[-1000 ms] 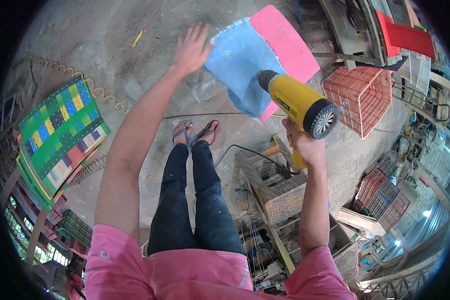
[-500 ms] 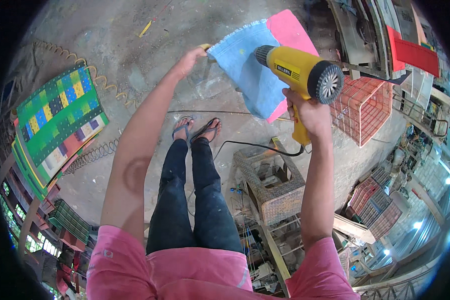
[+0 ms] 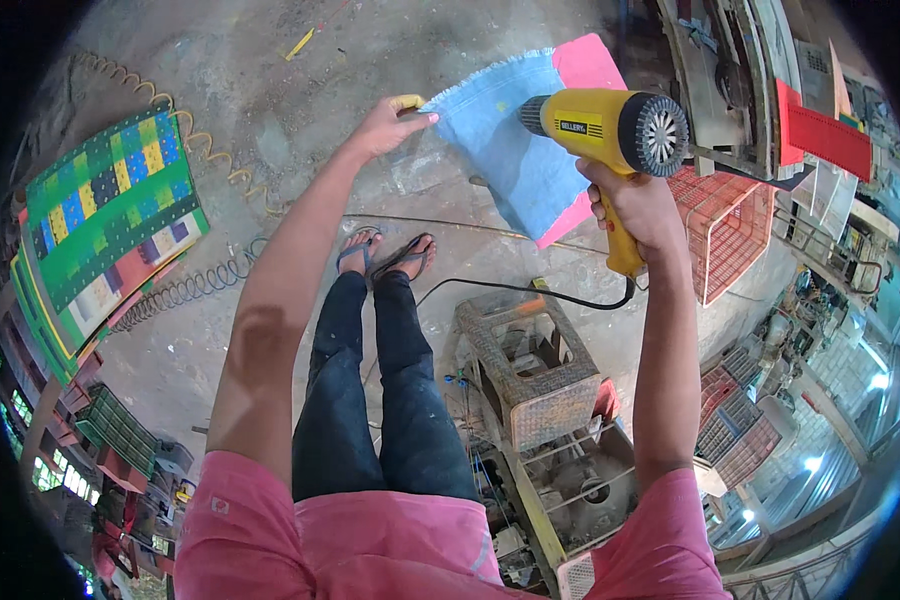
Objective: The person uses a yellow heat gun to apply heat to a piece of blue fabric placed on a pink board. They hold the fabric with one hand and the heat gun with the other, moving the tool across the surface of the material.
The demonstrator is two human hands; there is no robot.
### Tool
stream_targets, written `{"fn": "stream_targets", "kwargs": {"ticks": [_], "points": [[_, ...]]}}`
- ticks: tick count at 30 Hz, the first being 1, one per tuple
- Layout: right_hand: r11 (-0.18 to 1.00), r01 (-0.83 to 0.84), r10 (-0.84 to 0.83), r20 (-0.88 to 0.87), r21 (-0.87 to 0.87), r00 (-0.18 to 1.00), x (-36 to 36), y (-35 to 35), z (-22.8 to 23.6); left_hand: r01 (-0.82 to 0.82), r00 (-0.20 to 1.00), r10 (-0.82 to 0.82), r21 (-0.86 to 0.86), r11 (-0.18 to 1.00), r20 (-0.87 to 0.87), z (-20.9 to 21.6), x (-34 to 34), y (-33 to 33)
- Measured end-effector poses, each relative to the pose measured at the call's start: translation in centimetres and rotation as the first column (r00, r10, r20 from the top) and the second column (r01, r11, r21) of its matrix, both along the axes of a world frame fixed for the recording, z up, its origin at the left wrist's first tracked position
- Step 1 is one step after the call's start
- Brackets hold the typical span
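My right hand (image 3: 642, 205) is wrapped round the handle of a yellow heat gun (image 3: 585, 122). Its dark nozzle points left, over a light-blue cloth (image 3: 505, 140) with a frayed upper edge. Behind and to the right of the cloth, a pink sheet (image 3: 592, 62) shows at the top and lower corner. At the cloth's left corner, my left hand (image 3: 385, 128) pinches the edge between thumb and fingers. Something yellow covers a fingertip of that hand. A black cord (image 3: 530, 288) runs from the gun's handle down to the left.
A woven-look stool (image 3: 530, 365) stands below the gun, with a red plastic crate (image 3: 720, 225) to the right. Stacked patterned sheets (image 3: 115, 230) lie at left beside a coiled yellow hose (image 3: 185, 125). A machine frame (image 3: 725, 80) rises at upper right.
The cloth and pink sheet have shifted slightly down and right in view. My right hand and the heat gun have moved a little right; my left thumb now shows along the cloth's corner.
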State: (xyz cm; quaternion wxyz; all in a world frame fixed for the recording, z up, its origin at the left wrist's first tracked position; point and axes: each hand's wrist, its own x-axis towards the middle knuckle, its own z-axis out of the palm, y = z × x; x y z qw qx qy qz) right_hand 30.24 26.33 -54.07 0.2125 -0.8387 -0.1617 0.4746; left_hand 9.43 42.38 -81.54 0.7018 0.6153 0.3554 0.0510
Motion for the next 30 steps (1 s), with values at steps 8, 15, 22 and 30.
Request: {"fn": "stream_targets", "kwargs": {"ticks": [8,15,22,30], "points": [[0.998,-0.007,0.009,0.042,-0.056,0.999,0.0,-1.8,-0.2,-0.193,0.974,0.200,-0.070,0.979,0.109,0.4,-0.1,-0.3],[0.996,0.046,-0.042,0.057,-0.071,0.997,-0.5,-4.8,-0.1,-0.131,0.991,0.111,0.779,0.613,0.079,3.4,1.8,-0.9],[0.993,0.093,-0.088,0.071,-0.076,0.994,-1.1,-7.5,0.6,0.247,0.958,-0.210,0.934,0.257,-0.195,6.1,4.6,-3.2],[0.995,0.080,-0.071,0.147,-0.058,0.987,-1.6,-12.3,0.3,0.359,0.910,-0.279,0.921,0.151,-0.308,6.6,7.2,-3.0]]}}
